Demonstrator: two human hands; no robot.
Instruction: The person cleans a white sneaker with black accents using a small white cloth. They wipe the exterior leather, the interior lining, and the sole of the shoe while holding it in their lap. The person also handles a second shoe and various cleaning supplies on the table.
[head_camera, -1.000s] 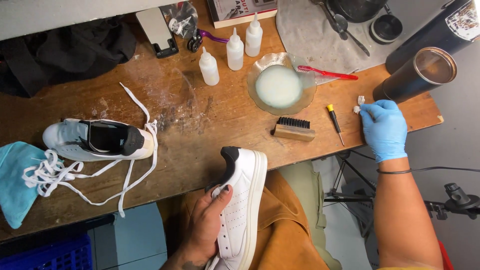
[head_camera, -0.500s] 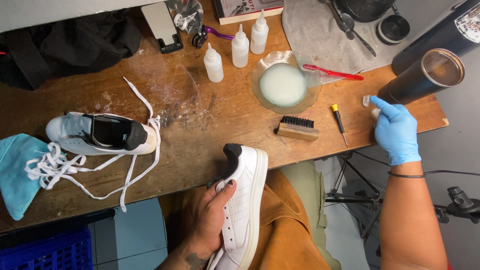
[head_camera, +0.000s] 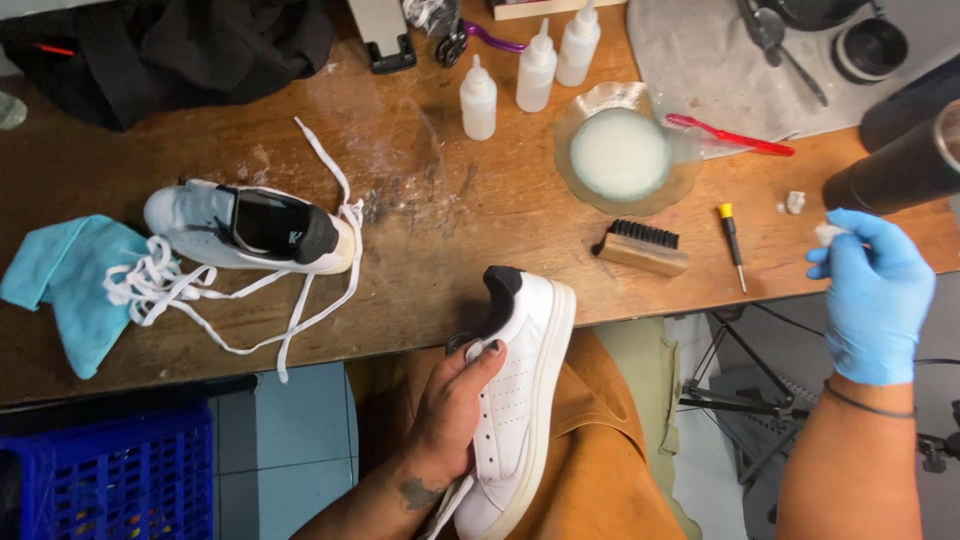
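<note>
My bare left hand (head_camera: 450, 410) grips a white sneaker (head_camera: 520, 390) with a black heel tab, held on its side over my lap at the table's front edge. My right hand (head_camera: 875, 290), in a blue glove, pinches a small white wad (head_camera: 826, 234) between its fingertips, lifted just off the table's right end. Another small white wad (head_camera: 795, 202) lies on the wood beside it. A second white sneaker (head_camera: 250, 228) rests on the table at the left, its loose white laces (head_camera: 200, 290) spread around it.
On the wooden table (head_camera: 420, 270) sit a glass dish of milky liquid (head_camera: 622, 152), a red toothbrush (head_camera: 730, 135), a wooden brush (head_camera: 642, 247), a small yellow-handled screwdriver (head_camera: 733, 240), three squeeze bottles (head_camera: 525, 75), a blue cloth (head_camera: 70, 285) and dark steel tumblers (head_camera: 900, 170). A blue crate (head_camera: 110, 470) stands below.
My right hand has lifted off the table with one small white wad, leaving the other on the wood. The view has shifted so everything sits further right and lower. The left hand keeps its hold.
</note>
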